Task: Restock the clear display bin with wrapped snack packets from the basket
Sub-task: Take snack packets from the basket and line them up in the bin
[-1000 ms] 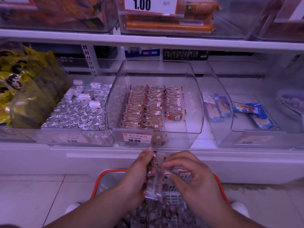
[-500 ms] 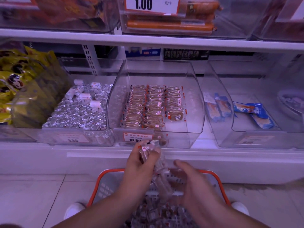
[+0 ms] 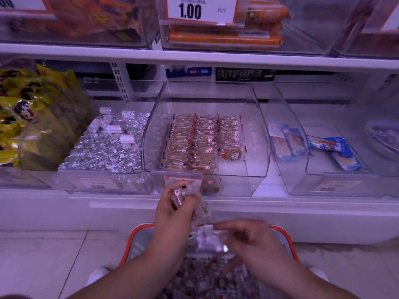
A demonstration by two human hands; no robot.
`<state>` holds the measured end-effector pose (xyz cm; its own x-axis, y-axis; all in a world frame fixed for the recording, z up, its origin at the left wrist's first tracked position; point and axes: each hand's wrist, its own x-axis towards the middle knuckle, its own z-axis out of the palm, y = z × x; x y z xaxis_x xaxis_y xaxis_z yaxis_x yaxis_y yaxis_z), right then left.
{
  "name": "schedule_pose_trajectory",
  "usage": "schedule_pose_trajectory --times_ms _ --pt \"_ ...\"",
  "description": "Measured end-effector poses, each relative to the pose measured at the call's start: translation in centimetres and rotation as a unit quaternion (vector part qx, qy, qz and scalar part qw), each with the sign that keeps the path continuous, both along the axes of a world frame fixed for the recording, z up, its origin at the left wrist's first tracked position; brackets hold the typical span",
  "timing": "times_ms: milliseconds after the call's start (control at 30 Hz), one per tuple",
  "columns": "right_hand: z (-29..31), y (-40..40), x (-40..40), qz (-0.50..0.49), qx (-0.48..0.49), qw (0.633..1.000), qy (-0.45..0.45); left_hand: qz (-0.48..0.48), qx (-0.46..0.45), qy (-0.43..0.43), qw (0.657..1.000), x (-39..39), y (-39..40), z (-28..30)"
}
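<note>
Shop shelving (image 3: 194, 55) fills the view, white and tiered, with clear bins lined up along the lower level above a pale tiled floor (image 3: 43, 255). Dead centre sits the clear display bin (image 3: 262, 147), and inside it three neat rows of wrapped snack packets (image 3: 195, 143) run front to back, the right-hand row stopping short with one packet lying face-up at its near end. Down low, the orange-rimmed basket (image 3: 282, 230) sits on the floor between the person's white shoes, heaped with more packets.

Left hand (image 3: 172, 209) is up in front of the bin's price label (image 3: 182, 181), fingers curled round a small bunch of wrapped packets (image 3: 179, 196), a couple more dangling below the palm. Right hand (image 3: 252, 238) hovers over the basket, thumb and fingertips pinching a clear-wrapped packet (image 3: 210, 239) at its edge; it is blurred, so the exact hold is hard to read.

To the left, a bin of silver foil-wrapped sweets (image 3: 103, 149) with a few white rolls on top, and beyond that yellow bags (image 3: 19, 117). On the right, a bin holding a few blue packets (image 3: 336, 149). Up top, orange sausages (image 3: 224, 38) behind a tag reading 1.00 (image 3: 190, 10).
</note>
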<state>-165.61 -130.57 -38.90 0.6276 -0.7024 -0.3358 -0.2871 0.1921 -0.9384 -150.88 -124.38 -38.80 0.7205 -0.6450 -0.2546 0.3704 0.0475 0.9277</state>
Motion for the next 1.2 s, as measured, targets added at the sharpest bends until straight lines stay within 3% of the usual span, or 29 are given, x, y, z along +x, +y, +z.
schedule_pose_trajectory --times_ms 67,167,233,300,467,567,633,767,867,933,1067,1200 --pt "0.4 -1.3 -0.9 -0.056 -0.192 0.98 0.016 -0.016 0.024 0.004 1.0 0.3 0.2 -0.2" --pt "0.8 -2.1 -1.3 -0.119 -0.384 0.915 -0.047 -0.047 0.06 0.031 0.997 -0.4 0.4 -0.9" --pt "1.1 -1.5 -0.7 -0.07 -0.478 0.872 -0.08 -0.067 0.067 0.065 0.993 -1.4 0.5 -0.9" --pt "0.8 -0.8 -0.2 -0.018 -0.515 0.853 -0.076 -0.087 0.049 0.106 0.989 -2.3 0.5 -0.4" --pt "1.0 0.0 -0.3 0.018 -0.447 0.892 -0.07 -0.115 0.018 0.157 0.981 -2.1 0.6 0.5" --pt "1.3 0.2 -0.2 0.034 -0.42 0.902 -0.088 -0.136 0.006 0.132 0.982 -1.5 0.7 0.4" --pt "1.5 0.4 -0.1 0.006 -0.353 0.928 -0.116 -0.118 -0.01 0.11 0.987 -1.4 0.6 0.4" --pt "1.7 0.4 0.8 -0.151 -0.04 0.984 -0.083 -0.114 -0.005 -0.005 0.993 -1.6 0.4 0.1" --pt "1.9 0.5 1.8 -0.077 0.272 0.949 -0.136 -0.124 -0.019 -0.129 0.984 -2.1 0.5 0.1" --pt "2.1 0.8 2.3 -0.02 0.352 0.918 -0.181 -0.141 -0.019 -0.178 0.974 -2.5 0.8 0.3" --pt "1.4 1.0 2.6 -0.008 0.324 0.914 -0.245 -0.15 0.026 -0.272 0.95 -3.0 1.1 -0.2" --pt "1.0 0.9 2.2 0.007 0.156 0.975 -0.158 -0.111 0.033 -0.306 0.945 -2.9 0.4 -0.2"
